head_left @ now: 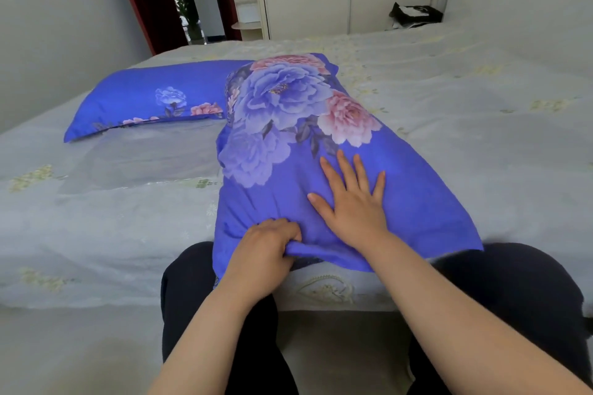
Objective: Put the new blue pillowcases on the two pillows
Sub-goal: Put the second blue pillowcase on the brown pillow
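The near pillow [305,151], already inside its blue flowered pillowcase [401,202], lies lengthwise on the bed [481,99], its open end overhanging the near edge. The second pillow [154,96], also in a blue flowered case, lies crosswise toward the far left corner, its right end touching the first pillow.

The left hand [266,250] grips a bunched fold of the pillowcase hem at the near edge, fingers curled round the cloth. The right hand [353,199] lies flat on top of the case just beyond it, fingers straight and spread, pressing down. The hands are close together but not touching. The probable purpose: the flat hand pins the pillow so it does not slide, while the gripping hand draws the hem tight or tucks the opening closed. On that reading the task is near completion, with only the closing of this opening and final placement outstanding.

A clear plastic bag [141,157] lies flat on the bed between the two pillows, toward the left; it does not obstruct the hem. A dark bag [414,14] sits at the far right edge, well apart. The person's dark-clad legs [199,292] stand against the near edge, directly below the overhanging cloth, limiting how far the hem can be pulled outward.
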